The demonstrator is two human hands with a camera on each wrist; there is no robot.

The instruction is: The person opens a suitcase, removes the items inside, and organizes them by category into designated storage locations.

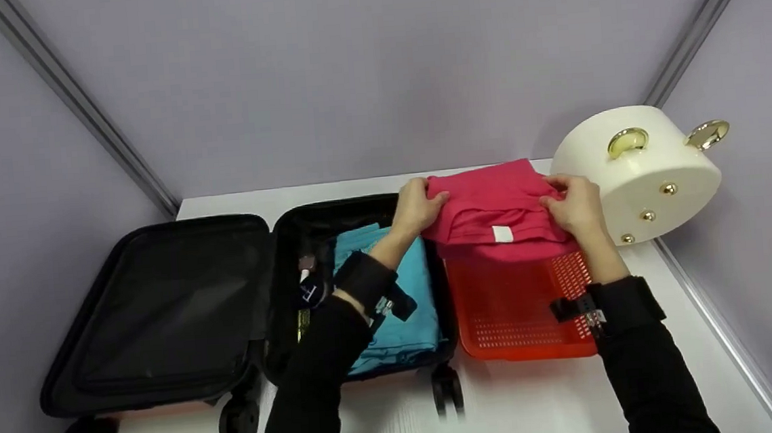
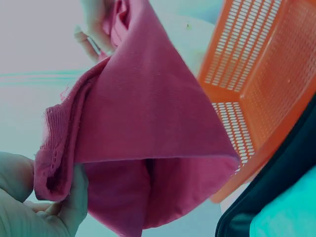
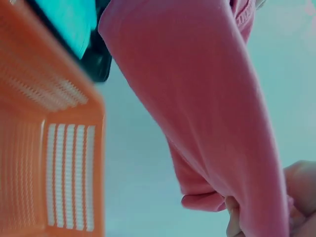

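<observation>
A folded pink-red garment [image 1: 494, 205] with a small white label is held up in both hands above the back of the red basket. My left hand [image 1: 418, 207] pinches its left edge, thumb on top; the left wrist view shows the fingers [image 2: 76, 202] under the ribbed band. At the opposite edge my right hand [image 1: 574, 205] grips the cloth between thumb and fingers. Below, the red perforated basket [image 1: 524, 353] shows a bare floor. Left of it, folded turquoise cloth [image 1: 400, 317] lies in the suitcase's right half, partly hidden by my left forearm.
The black suitcase [image 1: 169, 320] lies spread open on the white table [image 1: 508, 412], wheels toward me. Small items, including a dark round one [image 1: 311, 291], sit beside the turquoise cloth. A white round case [image 1: 634, 172] with gold handles stands at the right, close to my right hand.
</observation>
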